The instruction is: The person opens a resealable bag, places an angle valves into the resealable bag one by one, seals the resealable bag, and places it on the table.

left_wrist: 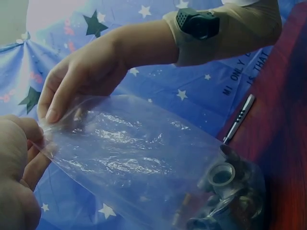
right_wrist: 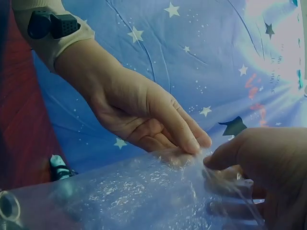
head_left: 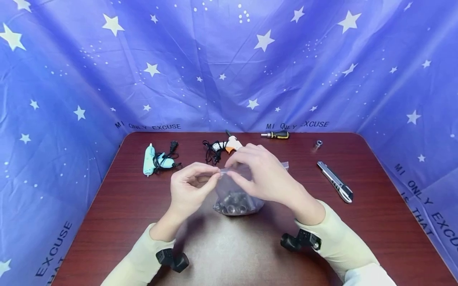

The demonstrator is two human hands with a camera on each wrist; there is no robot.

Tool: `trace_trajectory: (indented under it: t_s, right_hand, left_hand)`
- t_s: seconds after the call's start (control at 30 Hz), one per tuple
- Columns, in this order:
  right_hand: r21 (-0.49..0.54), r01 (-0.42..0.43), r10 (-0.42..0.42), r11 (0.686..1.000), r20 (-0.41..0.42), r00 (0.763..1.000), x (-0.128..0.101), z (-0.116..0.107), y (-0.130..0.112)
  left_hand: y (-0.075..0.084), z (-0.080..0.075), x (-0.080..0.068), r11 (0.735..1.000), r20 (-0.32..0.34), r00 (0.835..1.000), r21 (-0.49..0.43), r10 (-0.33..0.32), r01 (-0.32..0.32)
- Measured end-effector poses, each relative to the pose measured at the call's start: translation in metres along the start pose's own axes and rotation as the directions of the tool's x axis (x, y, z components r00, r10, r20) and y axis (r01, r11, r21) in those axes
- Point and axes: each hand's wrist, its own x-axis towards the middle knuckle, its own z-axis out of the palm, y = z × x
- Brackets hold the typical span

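Note:
A clear plastic bag (head_left: 224, 187) stands on the table between the hands, its upper part drawn up. Round metal sockets (left_wrist: 221, 175) lie heaped in its bottom. My left hand (head_left: 189, 191) pinches the bag's top edge between thumb and fingertips. Close beside it, my right hand (head_left: 266, 174) pinches the same edge, thumb on the near side and fingers behind the film. In the right wrist view, the left hand (right_wrist: 139, 105) and the right hand (right_wrist: 273, 167) nearly meet at the rim. The right hand hides part of the bag in the head view.
On the dark red table (head_left: 118, 222), a light blue glue gun (head_left: 149, 161) lies at left and a white-and-orange glue gun (head_left: 230, 145) behind the hands. A screwdriver (head_left: 279, 135) lies at the back, with a loose socket (head_left: 319, 143) and a utility knife (head_left: 334, 182) at right.

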Motion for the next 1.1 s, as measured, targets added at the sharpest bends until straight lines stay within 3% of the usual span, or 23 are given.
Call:
trace_trajectory:
  t_s: [0.53, 0.83, 1.1]
  right_hand:
    - [0.067, -0.110, 0.106, 0.992, 0.057, 0.993, 0.0004, -0.0013, 0.0017]
    - [0.060, -0.123, 0.119, 0.991, 0.065, 0.991, 0.0008, -0.0012, 0.0012]
    - [0.036, -0.097, 0.096, 0.995, 0.029, 0.995, -0.0010, 0.0022, 0.0019]
  left_hand:
    - [0.0023, 0.0028, 0.0012, 0.996, 0.002, 1.000, 0.088, -0.023, 0.023]
    - [0.0003, 0.0004, 0.0053, 0.954, 0.060, 0.992, 0.286, -0.112, 0.090]
    - [0.0003, 0.0049, 0.0053, 0.912, 0.146, 0.988, 0.411, -0.046, -0.018]
